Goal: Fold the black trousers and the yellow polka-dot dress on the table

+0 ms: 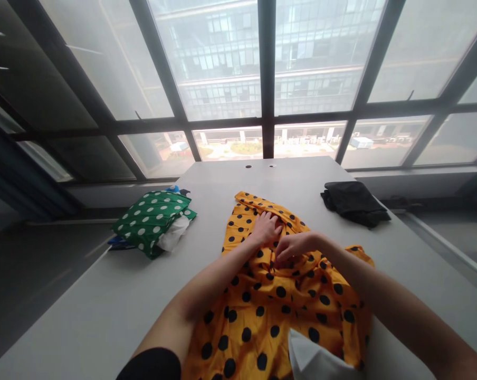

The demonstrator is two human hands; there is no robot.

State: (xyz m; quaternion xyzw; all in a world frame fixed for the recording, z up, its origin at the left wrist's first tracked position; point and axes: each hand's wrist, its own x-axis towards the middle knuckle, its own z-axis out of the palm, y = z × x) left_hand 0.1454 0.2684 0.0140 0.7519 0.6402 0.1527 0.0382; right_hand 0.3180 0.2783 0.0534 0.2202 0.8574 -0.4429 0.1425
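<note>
A yellow-orange garment with black polka dots [258, 311], which looks like a dress, lies rumpled over the white table in front of me. My left hand [267, 228] rests on its upper part, fingers stretched over a folded band of cloth and thumb apart. Just to the right and nearer to me, my right hand [296, 246] is closed, its fingertips pinching the gathered fabric near the middle. Folds hide the exact tips of the right fingers. Past my right wrist, a bunched part like a sleeve sticks out.
A green cloth with white dots [149, 219] lies at the table's left edge, with white and blue pieces by it. Folded black cloth [353, 203] lies at the right edge. The white table [215, 179] reaches towards large windows. A white pointed piece [317, 359] shows at the bottom.
</note>
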